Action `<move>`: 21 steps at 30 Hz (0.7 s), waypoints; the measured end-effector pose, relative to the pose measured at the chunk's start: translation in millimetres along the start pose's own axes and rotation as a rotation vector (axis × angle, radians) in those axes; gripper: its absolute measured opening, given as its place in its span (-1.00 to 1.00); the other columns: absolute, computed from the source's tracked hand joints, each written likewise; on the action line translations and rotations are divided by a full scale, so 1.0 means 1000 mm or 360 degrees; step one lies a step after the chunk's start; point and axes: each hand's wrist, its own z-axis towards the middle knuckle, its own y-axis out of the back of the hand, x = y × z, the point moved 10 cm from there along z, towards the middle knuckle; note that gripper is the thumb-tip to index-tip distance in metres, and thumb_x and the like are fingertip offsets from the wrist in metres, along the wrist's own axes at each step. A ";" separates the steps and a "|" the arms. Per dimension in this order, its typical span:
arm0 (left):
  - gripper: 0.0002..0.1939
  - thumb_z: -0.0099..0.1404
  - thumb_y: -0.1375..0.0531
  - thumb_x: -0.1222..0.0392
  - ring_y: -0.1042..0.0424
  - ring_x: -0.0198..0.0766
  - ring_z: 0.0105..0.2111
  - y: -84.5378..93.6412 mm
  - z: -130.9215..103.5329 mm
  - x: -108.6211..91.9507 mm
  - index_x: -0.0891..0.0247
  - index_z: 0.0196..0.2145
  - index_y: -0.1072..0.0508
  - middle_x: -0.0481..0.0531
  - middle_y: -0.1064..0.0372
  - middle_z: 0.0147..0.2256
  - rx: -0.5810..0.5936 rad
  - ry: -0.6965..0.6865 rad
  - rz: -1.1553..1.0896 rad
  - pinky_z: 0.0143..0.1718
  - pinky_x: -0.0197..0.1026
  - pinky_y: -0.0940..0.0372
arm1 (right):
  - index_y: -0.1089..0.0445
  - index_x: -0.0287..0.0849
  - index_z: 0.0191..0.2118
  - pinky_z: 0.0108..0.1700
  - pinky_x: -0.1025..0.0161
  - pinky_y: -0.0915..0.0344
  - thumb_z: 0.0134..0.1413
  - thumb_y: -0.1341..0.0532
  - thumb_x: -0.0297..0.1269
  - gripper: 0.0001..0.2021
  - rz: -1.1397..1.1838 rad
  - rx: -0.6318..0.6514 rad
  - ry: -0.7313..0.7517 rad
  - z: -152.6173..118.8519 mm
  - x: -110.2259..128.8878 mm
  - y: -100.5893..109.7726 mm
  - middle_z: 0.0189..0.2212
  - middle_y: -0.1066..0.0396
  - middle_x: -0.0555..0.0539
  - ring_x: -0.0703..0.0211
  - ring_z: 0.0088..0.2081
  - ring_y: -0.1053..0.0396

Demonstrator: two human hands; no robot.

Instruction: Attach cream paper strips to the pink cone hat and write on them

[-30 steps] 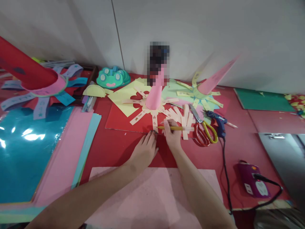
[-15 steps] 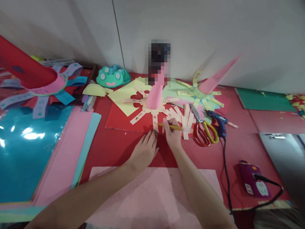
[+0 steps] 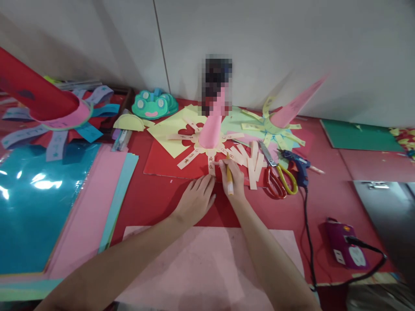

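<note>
A pink paper cone (image 3: 210, 131) stands on a scalloped cream base, with several marked paper strips spreading around it. My left hand (image 3: 197, 196) rests with its fingertips at the lower end of the front strip (image 3: 211, 164), which bears brown marks. The fingers lie nearly flat. My right hand (image 3: 234, 179), just right of that strip, holds a yellow-brown marker (image 3: 229, 176) steeply, its rear end toward me. Blank cream strips (image 3: 253, 166) lie in a pile to the right of this hand.
Red-and-yellow-handled scissors (image 3: 275, 172) and a blue glue gun (image 3: 301, 167) lie right. A purple power box (image 3: 346, 244) is at lower right. A second pink cone (image 3: 298, 106) stands behind. Left are a red cone (image 3: 39, 95), green frog cutouts (image 3: 151, 105) and a blue sheet (image 3: 45, 207).
The marker has swung from pointing left across the front strip to a steep angle in my right hand. My left hand has shifted slightly, its fingertips a little farther up.
</note>
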 end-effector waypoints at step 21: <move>-0.59 0.35 0.04 0.21 -0.25 -0.07 0.01 -0.006 0.012 0.002 0.41 0.09 -0.27 0.21 -0.24 0.10 0.0171 0.0007 0.0036 -0.04 -0.07 -0.21 | -0.36 -0.08 -0.10 0.03 0.00 -0.24 0.23 -0.01 -0.19 -0.74 -0.0162 0.0191 0.0138 0.001 0.001 -0.016 -0.15 -0.44 -0.13 0.04 -0.05 -0.31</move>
